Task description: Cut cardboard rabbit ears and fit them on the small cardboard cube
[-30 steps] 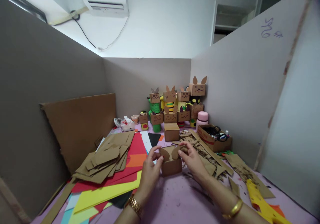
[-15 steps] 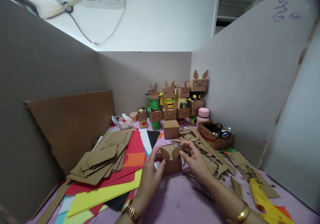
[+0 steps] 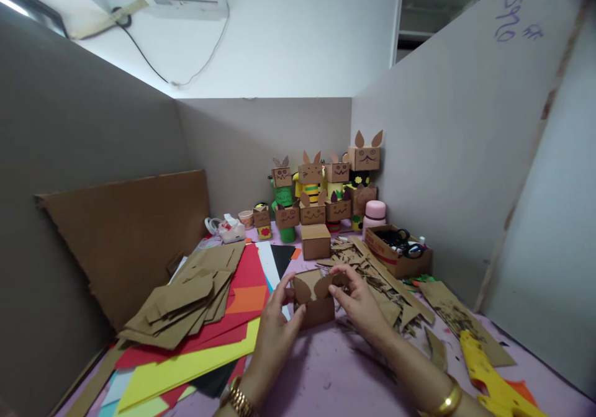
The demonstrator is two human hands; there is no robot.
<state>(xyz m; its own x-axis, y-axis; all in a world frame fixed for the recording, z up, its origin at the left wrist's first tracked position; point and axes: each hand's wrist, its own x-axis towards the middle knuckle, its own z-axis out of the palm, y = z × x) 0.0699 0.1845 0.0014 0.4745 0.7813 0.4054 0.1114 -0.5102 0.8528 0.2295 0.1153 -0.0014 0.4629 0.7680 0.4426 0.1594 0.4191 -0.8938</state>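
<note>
Box (image 3: 318,316): one, brown card, between the two hands at the near middle of the table (image 3: 321,373); whether resting or slightly raised, cannot tell. Judged part-made.

Far left: board (image 3: 139,243), leaning.

Next: card pile (image 3: 190,296), loose flat pieces, lying partly over coloured paper (image 3: 251,299).

Left hand (image 3: 278,327): closed around the box's left side, thumb at the front, fingers by the left ear (image 3: 302,290).

Centre, rear: figures (image 3: 313,213), crowded together, several with ears and drawn faces, some on coloured bodies. Before them, plain box (image 3: 316,244): no ears seen, apparently not begun beyond the box itself.

Ears on box: two, at the top edge; whether fixed, cannot tell. Front, shaded and partly covered: no drawing seen. Body beneath: none seen. By the figures' pattern, both seem left undone.

Right hand (image 3: 362,305): thumb and fingers pinching the right ear (image 3: 323,287).

Right: scraps (image 3: 395,296), loose; carton (image 3: 395,262), holding scissors (image 3: 412,250).

Far right: glue gun (image 3: 482,364), yellow, lying down, in neither hand.
</note>
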